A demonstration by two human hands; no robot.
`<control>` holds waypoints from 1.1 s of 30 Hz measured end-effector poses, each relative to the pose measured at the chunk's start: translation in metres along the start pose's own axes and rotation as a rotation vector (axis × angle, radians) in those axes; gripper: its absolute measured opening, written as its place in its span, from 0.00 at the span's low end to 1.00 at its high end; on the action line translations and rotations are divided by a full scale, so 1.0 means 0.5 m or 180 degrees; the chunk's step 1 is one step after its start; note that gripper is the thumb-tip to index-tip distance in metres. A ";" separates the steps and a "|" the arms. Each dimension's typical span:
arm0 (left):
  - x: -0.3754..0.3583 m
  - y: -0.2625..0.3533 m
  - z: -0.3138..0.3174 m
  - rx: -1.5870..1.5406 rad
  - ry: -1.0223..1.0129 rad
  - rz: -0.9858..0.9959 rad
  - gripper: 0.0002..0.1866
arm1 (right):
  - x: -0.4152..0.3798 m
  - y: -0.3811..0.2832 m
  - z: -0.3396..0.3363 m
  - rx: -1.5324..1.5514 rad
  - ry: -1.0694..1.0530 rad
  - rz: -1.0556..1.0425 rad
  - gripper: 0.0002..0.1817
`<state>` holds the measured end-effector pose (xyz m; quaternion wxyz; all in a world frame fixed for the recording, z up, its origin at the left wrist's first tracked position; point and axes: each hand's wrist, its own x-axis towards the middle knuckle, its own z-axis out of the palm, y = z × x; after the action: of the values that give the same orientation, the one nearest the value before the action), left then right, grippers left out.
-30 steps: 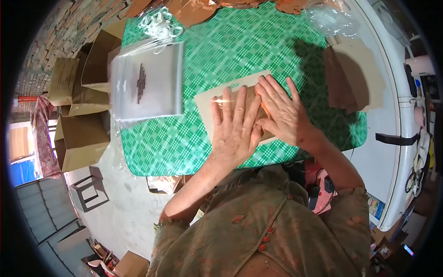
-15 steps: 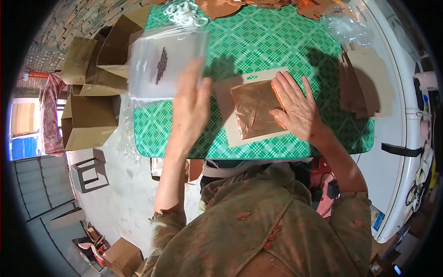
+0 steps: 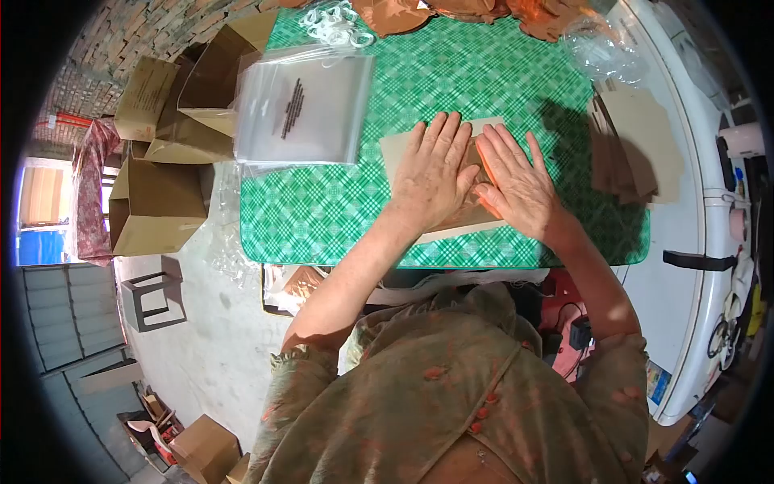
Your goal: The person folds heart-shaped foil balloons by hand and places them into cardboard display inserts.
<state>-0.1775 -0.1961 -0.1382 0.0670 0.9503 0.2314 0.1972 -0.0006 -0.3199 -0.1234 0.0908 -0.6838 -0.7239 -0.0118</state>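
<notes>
My left hand (image 3: 435, 171) lies flat, fingers stretched out, over the left part of a folded copper-coloured foil packet (image 3: 474, 214). Beneath the packet is a beige card (image 3: 392, 152) with a hanger slot at its top, now largely covered by my hands. My right hand (image 3: 518, 184) rests flat on the right side of the packet, fingers apart, and an orange edge shows along its inner side. Both palms face down, thumbs close to each other. To the left sits a stack of clear plastic bags (image 3: 322, 105) with dark printed lines.
White rings (image 3: 334, 24) and copper-coloured foil pieces (image 3: 395, 14) lie at the far edge of the green checked table (image 3: 302, 218). Crumpled clear plastic (image 3: 601, 44) and a pile of beige cards (image 3: 641, 141) are at right. Open cardboard boxes (image 3: 165, 198) stand at left.
My left hand has moved right from beside the bag stack and come down flat on the packet. My right hand has stayed in nearly the same place.
</notes>
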 end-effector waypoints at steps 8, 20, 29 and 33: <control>-0.001 0.007 -0.001 0.0183 -0.0029 -0.0108 0.33 | -0.037 -0.016 -0.035 0.0426 0.0775 0.0178 0.36; -0.097 0.082 -0.034 -0.0007 -0.0184 -0.0294 0.34 | -0.300 -0.222 -0.010 0.3071 0.0409 0.1434 0.09; -0.151 0.123 -0.044 -0.0013 -0.0356 -0.0343 0.37 | -0.247 -0.292 0.090 0.5932 0.0214 0.2175 0.22; -0.153 0.118 -0.039 0.0079 -0.0325 -0.0278 0.38 | -0.213 -0.301 0.063 0.5310 0.0177 0.2018 0.30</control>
<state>-0.2235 -0.2833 -0.1336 0.0754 0.9489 0.2714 0.1425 -0.1482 -0.4304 -0.1539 0.5753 -0.5627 -0.2714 0.5279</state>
